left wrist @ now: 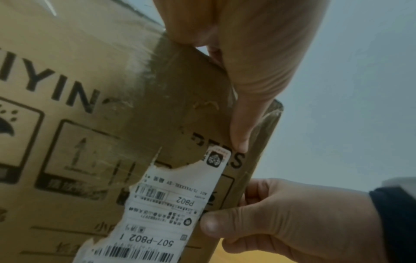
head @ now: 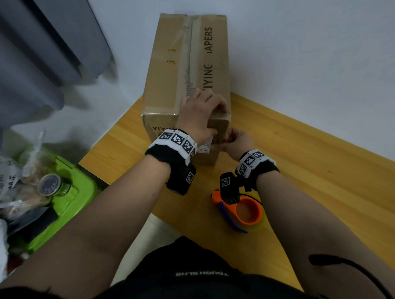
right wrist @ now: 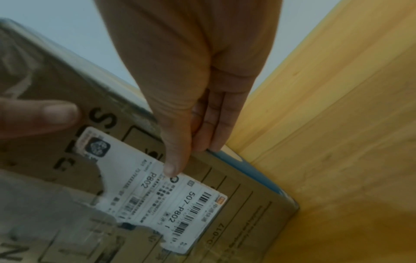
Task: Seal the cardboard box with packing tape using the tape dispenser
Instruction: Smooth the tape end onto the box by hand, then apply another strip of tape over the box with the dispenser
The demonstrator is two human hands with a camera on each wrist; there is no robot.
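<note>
Lying idle nearest the body on the wooden table: orange tape dispenser, well apart from both hands. Gripping the right front corner of the diaper box, thumb on the torn shipping label, fingers wrapped behind the edge: right hand. Draping over the top front edge, fingers curled down on the lid, thumb pressing the front face: left hand. Advisable while pressing: rubbing tape ends flat, steadying the corner, avoiding wrinkles. Running lengthwise beyond: taped centre seam.
</note>
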